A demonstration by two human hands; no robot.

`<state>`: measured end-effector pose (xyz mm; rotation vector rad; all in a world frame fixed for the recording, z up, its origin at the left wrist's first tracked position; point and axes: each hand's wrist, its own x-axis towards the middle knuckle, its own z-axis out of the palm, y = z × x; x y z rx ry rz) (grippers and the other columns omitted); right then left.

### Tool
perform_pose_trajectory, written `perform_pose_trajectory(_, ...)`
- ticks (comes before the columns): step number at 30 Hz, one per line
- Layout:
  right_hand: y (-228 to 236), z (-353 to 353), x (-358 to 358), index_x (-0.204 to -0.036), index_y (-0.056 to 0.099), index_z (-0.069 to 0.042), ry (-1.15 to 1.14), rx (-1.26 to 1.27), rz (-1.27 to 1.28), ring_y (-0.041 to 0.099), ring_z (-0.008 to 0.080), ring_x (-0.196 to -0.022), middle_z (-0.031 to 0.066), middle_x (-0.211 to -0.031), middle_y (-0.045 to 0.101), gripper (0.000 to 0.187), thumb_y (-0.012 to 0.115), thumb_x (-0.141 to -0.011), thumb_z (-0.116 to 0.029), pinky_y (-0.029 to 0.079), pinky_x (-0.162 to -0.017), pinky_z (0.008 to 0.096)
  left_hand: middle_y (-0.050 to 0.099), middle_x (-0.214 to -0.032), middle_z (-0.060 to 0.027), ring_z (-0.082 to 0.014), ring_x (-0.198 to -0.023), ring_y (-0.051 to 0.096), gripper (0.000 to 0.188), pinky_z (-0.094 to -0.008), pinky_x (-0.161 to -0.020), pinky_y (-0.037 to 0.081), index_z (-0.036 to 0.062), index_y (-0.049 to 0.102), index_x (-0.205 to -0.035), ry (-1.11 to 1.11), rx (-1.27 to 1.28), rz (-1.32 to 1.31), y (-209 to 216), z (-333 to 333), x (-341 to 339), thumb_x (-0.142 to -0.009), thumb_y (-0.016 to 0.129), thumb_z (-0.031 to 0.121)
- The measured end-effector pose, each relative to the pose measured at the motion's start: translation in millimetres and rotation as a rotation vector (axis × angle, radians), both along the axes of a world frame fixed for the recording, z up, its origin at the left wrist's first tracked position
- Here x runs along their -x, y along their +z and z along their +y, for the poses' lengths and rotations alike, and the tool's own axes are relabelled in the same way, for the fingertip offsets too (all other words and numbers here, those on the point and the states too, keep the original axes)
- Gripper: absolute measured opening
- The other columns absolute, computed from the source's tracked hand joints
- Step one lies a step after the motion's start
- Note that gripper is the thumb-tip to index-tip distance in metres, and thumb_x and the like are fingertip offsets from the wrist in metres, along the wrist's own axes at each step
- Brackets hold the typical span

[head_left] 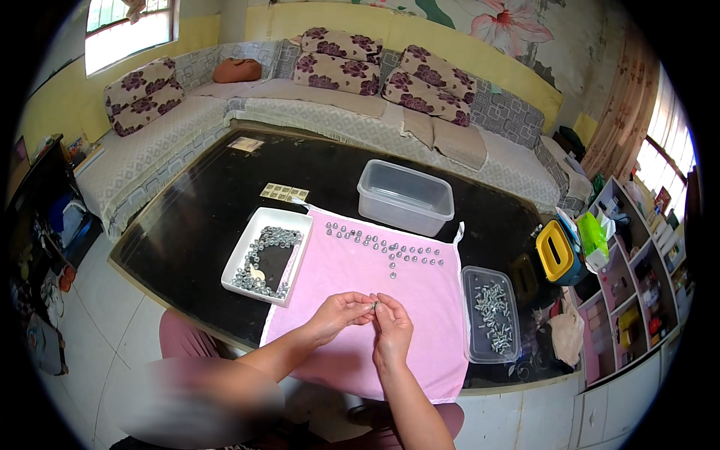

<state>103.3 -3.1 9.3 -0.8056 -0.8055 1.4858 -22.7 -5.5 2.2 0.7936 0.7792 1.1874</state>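
Over the near part of a pink cloth [341,274], my left hand [337,316] and my right hand [394,330] meet at the fingertips. Both pinch a small silvery bolt [373,306]; whether a nut sits on it is too small to tell. Beyond them, several bolts [392,256] stand in rows on the cloth, with a short column coming toward me. Left of the cloth, a white tray [231,264] holds many metal nuts [276,238] and a small cream-coloured piece [256,273]. A clear shallow container [469,330] on the right holds loose bolts [493,315].
A deep clear plastic box [405,214] stands behind the cloth on the black table [180,202]. Near it lies a card of square stickers [283,193]. At the right are a yellow-topped bin [555,249], a crumpled beige cloth [565,334] and shelves. A patterned sofa lines the back.
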Motion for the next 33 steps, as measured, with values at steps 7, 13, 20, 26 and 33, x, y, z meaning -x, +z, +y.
perform_pose_trajectory(7, -2, 1, 3, -0.095, 0.053, 0.004, -0.035, -0.037, 0.019, 0.058, 0.0148, -0.083, 0.0155, -0.096, 0.060, 0.012, 0.051, -0.084, -0.001, 0.046, -0.078, 0.0254, 0.058, -0.096, -0.0071, -0.0136, -0.086, 0.058, 0.017, -0.0237, -0.078, 0.049, 0.0000, 0.055, -0.100, 0.004, 0.001, -0.003, 0, 0, 1, -0.084, 0.054, 0.007)
perform_pose_trajectory(13, 0, 1, 2, -0.095, 0.053, 0.004, -0.048, -0.054, 0.019, 0.057, 0.0156, -0.089, 0.0163, -0.099, 0.059, 0.012, 0.050, -0.084, 0.000, 0.045, -0.080, 0.0258, 0.057, -0.099, -0.0093, -0.0166, -0.091, 0.058, 0.018, -0.0263, -0.083, 0.048, -0.0019, 0.054, -0.100, -0.007, 0.018, -0.029, 1, 1, 1, -0.085, 0.054, 0.007)
perform_pose_trajectory(20, 2, 0, 3, -0.096, 0.052, 0.004, -0.024, -0.055, 0.035, 0.057, 0.0160, -0.090, 0.0169, -0.100, 0.059, 0.013, 0.051, -0.084, 0.001, 0.045, -0.081, 0.0259, 0.056, -0.101, -0.0088, -0.0166, -0.094, 0.057, 0.018, -0.0262, -0.086, 0.047, -0.0019, 0.054, -0.101, -0.005, 0.052, -0.089, -1, 3, 2, -0.085, 0.053, 0.006)
perform_pose_trajectory(26, 2, 1, 0, -0.096, 0.054, 0.005, -0.041, -0.106, -0.061, 0.058, 0.0140, -0.084, 0.0127, -0.092, 0.060, 0.014, 0.052, -0.083, 0.002, 0.046, -0.077, 0.0237, 0.058, -0.096, -0.0111, -0.0165, -0.089, 0.059, 0.016, -0.0262, -0.083, 0.049, -0.0018, 0.053, -0.100, 0.032, 0.051, -0.141, -3, 4, 2, -0.087, 0.049, 0.007)
perform_pose_trajectory(33, -2, 5, -11, -0.093, 0.059, 0.002, -0.047, -0.260, -0.420, 0.058, 0.0104, -0.077, 0.0070, -0.087, 0.061, 0.015, 0.059, -0.079, -0.001, 0.046, -0.069, 0.0213, 0.059, -0.093, -0.0097, -0.0153, -0.088, 0.058, 0.017, -0.0256, -0.082, 0.049, -0.0015, 0.053, -0.100, 0.019, 0.055, -0.127, -3, 3, 5, -0.087, 0.051, 0.009)
